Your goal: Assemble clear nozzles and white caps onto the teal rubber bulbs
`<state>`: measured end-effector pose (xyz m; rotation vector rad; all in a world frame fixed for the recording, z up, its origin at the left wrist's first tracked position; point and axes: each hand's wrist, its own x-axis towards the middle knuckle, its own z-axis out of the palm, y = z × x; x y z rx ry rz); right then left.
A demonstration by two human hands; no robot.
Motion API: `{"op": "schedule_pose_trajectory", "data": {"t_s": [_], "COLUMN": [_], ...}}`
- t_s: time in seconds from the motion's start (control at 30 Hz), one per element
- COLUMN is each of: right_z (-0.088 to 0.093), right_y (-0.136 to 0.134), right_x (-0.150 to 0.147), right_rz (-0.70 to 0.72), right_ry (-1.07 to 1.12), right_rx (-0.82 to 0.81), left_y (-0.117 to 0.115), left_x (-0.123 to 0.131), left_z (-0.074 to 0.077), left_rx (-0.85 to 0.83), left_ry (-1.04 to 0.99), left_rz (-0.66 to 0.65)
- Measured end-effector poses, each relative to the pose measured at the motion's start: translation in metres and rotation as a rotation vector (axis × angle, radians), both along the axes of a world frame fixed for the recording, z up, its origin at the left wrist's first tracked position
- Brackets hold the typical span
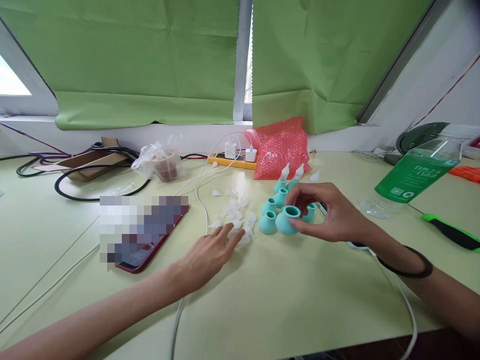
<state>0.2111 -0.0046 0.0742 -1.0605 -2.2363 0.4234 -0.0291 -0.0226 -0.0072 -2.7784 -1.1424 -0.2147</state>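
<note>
My right hand grips a teal rubber bulb by its rim, just above the pale green table. Several more teal bulbs stand beside it, two of them fitted with clear tips. My left hand reaches with fingers stretched toward a heap of small clear plastic tips; its fingertips touch the nearest ones and hold nothing.
A red phone lies at the left. A white cable runs from a power strip. Pink bubble wrap, a bagged cup, a cardboard box, a green-labelled bottle and a green-handled tool surround the work spot.
</note>
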Motion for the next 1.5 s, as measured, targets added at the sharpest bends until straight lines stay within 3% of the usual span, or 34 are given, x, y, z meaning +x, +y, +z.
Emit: {"op": "schedule_pose_trajectory", "data": {"t_s": [0.13, 0.27, 0.43, 0.63, 0.77, 0.83, 0.93, 0.97, 1.03, 1.13, 1.23, 1.33, 1.5], "right_z": [0.002, -0.011, -0.017, -0.016, -0.005, 0.002, 0.003, -0.001, -0.011, -0.030, -0.042, -0.049, -0.057], "right_y": [0.012, 0.020, 0.028, 0.031, 0.030, 0.035, 0.053, 0.062, 0.080, 0.103, 0.118, 0.125, 0.129], "right_x": [0.017, 0.021, 0.022, 0.024, 0.026, 0.029, 0.039, 0.043, 0.053, 0.067, 0.073, 0.074, 0.074], "right_rz": [0.024, 0.019, 0.025, 0.052, 0.029, -0.073, -0.333, -0.403, -0.506, -0.477, -0.362, -0.311, -0.382], "right_ry": [-0.331, -0.508, -0.510, -0.446, -0.359, -0.244, -0.199, -0.264, -0.422, -0.518, -0.383, -0.291, -0.272], "right_rx": [-0.126, -0.083, -0.100, -0.153, -0.179, -0.044, 0.296, 0.353, 0.311, 0.222, 0.241, 0.365, 0.668], "left_y": [-0.004, -0.013, -0.023, -0.020, -0.019, -0.020, -0.021, -0.021, -0.022, -0.023, -0.023, -0.024, -0.025], "left_x": [0.005, 0.011, 0.015, 0.014, 0.013, 0.013, 0.013, 0.013, 0.014, 0.014, 0.014, 0.014, 0.014], "left_z": [0.001, 0.010, 0.010, -0.001, -0.005, -0.006, -0.006, -0.006, -0.006, -0.007, -0.009, -0.010, -0.011], "left_rx": [-0.042, 0.010, 0.005, 0.037, 0.044, 0.054, 0.075, 0.078, 0.077, 0.087, 0.116, 0.156, 0.230], "left_ry": [-0.050, -0.096, -0.032, 0.010, 0.020, 0.030, 0.041, 0.043, 0.046, 0.034, -0.002, -0.039, -0.084], "left_rz": [0.015, -0.042, -0.261, -0.115, -0.072, -0.061, -0.051, -0.049, -0.048, -0.052, -0.053, -0.050, -0.083]}}
